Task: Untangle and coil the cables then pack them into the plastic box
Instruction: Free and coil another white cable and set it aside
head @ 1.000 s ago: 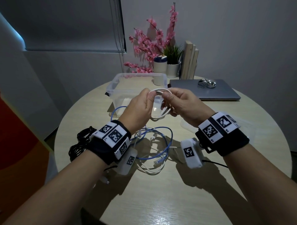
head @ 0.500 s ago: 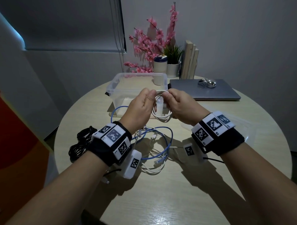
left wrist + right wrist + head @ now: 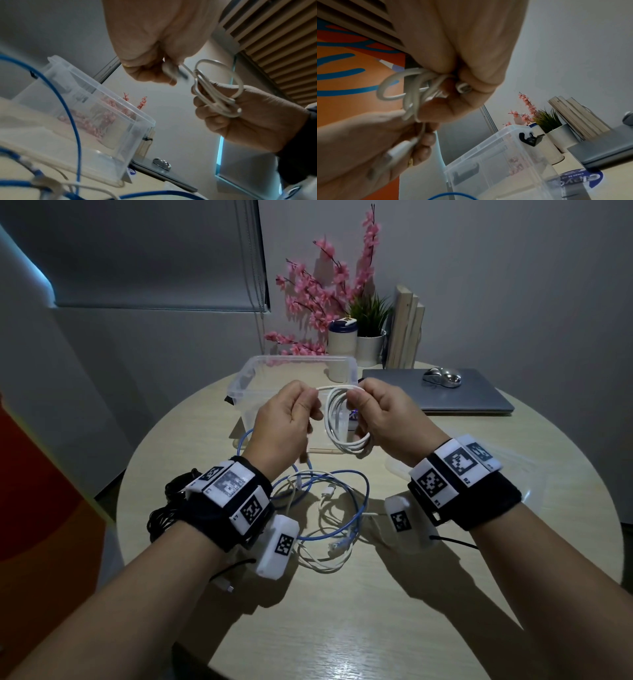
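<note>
Up close, the right wrist view shows a connector end tucked in the right hand's (image 3: 462, 75) curled fingers, hidden from the head view. That hand grips the coiled white cable (image 3: 342, 422) above the table (image 3: 376, 594); the left hand (image 3: 284, 422) pinches its free plug end. Just behind stands the clear plastic box (image 3: 246, 378); a blue cable (image 3: 346, 508) lies nearer the front edge.

Only "L7" on left wristband (image 3: 236, 517); "R1", "R2" on right wristband (image 3: 455, 474); sticker unreadable
</note>
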`<state>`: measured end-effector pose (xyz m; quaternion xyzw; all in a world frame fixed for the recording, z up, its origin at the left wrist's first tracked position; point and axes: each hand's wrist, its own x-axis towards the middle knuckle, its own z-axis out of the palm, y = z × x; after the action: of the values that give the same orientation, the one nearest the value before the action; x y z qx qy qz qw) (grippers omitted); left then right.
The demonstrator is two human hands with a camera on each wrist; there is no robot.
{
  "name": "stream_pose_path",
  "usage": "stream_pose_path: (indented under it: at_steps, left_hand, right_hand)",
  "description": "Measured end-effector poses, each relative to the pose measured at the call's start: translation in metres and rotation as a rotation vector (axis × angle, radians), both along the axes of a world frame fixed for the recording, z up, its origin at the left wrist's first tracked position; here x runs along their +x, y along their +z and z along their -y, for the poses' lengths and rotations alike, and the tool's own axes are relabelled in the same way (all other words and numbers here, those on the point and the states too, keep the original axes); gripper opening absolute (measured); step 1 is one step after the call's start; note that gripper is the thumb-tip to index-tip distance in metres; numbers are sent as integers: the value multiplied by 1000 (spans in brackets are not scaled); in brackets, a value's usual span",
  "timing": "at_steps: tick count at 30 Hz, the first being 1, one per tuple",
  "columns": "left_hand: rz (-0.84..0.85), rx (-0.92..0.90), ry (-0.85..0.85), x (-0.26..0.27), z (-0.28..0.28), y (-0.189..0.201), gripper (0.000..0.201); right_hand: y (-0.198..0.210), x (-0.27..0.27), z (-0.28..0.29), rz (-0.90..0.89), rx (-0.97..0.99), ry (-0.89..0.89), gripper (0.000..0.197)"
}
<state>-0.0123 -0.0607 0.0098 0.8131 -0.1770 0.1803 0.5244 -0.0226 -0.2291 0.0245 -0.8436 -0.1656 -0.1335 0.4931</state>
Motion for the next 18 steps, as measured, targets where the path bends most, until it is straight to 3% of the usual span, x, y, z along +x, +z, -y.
stream_pose_path:
  at_steps: [3,6,8,13,18]
  left_hand:
    - [-18,161,-32,4,-6,-1,15]
    - [-123,150,-41,5,-4,-1,10]
    - [-191,22,-31,3,-2,1,10]
    - [-379,-496,-113,-3,2,11,13]
    - [-478,-615,-230,-7,2,16,12]
  right_hand:
    - [2,-1,4,-15,30,-3,23]
    - [1,-2,0,-30,77,4,24]
    - [-1,-2,-1,-48,117,15,24]
    - [-7,-2,-5,-150,188,61,21]
    - [-3,-4,-8,-220,278,127,19]
